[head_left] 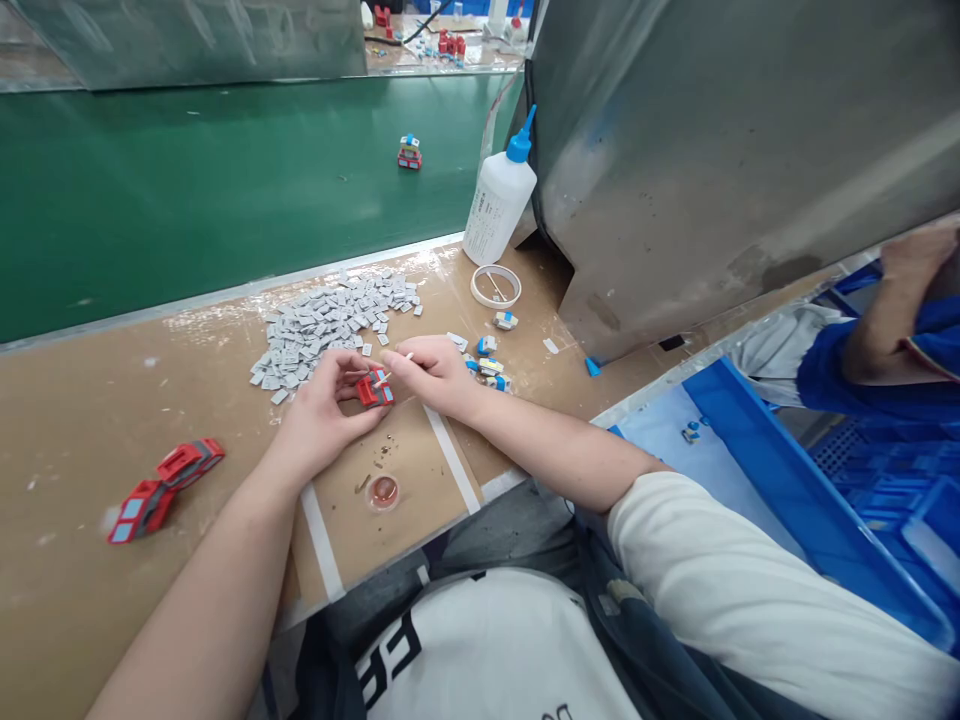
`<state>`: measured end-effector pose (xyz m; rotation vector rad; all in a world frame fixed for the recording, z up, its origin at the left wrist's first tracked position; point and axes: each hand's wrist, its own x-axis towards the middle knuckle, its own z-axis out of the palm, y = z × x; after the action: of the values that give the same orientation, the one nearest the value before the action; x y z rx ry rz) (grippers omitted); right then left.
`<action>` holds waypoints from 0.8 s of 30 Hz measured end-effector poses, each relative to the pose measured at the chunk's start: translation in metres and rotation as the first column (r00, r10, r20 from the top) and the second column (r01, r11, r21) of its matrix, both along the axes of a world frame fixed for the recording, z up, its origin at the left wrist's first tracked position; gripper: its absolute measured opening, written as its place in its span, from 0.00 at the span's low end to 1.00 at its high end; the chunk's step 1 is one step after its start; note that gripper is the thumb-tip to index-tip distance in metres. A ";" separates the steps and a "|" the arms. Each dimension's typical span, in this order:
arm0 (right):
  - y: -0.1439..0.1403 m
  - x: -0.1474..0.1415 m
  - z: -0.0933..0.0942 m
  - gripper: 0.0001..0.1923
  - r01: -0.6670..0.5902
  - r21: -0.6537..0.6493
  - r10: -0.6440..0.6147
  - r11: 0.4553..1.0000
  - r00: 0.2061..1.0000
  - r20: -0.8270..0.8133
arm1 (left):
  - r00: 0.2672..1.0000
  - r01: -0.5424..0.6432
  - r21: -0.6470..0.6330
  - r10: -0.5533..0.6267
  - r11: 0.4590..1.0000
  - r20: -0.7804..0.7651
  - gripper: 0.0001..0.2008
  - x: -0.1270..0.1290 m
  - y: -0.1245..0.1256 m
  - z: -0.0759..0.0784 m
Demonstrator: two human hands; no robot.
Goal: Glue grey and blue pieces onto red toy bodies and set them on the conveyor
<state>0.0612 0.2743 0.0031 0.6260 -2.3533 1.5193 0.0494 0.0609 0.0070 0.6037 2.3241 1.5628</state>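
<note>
Over the brown desk [214, 375], just in front of the grey tile pile [322, 325], there's the red toy piece [366, 391], pinched in the left grip [324, 408], fingers and thumb nearly closed around it. Its pale-blue panels point toward the desk's near edge; fingers cover one end, so I can't tell its long axis. Now the right grip [439, 378], pinched tight, has a thin stick [382, 380] slanting down leftward, tip at the red toy piece.

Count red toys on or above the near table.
3: one nearer red toy and one farther red toy at left, one held red toy in the left hand; others may be hidden.
</note>
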 end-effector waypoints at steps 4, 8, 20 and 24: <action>0.003 0.006 0.005 0.32 -0.050 -0.125 0.046 0.991 0.999 -0.029 | 1.000 -0.021 0.066 0.020 0.998 0.013 0.27 0.001 0.002 0.001; 0.005 0.014 0.006 0.31 -0.333 -0.001 0.333 0.943 0.941 -0.055 | 0.997 -0.063 0.127 0.058 0.990 0.042 0.31 0.002 0.004 0.005; -0.007 0.028 0.016 0.28 -0.638 0.564 0.697 0.524 0.702 0.147 | 0.989 -0.144 0.002 0.144 0.990 0.028 0.33 0.003 0.005 0.002; -0.009 0.029 0.011 0.29 -0.626 0.568 0.705 0.534 0.701 0.110 | 0.990 -0.140 0.022 0.139 0.990 0.037 0.34 0.002 0.005 0.001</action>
<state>0.0904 0.2656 0.0137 1.9141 -2.5828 0.8498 0.0513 0.0664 0.0079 0.4227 2.3692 1.6508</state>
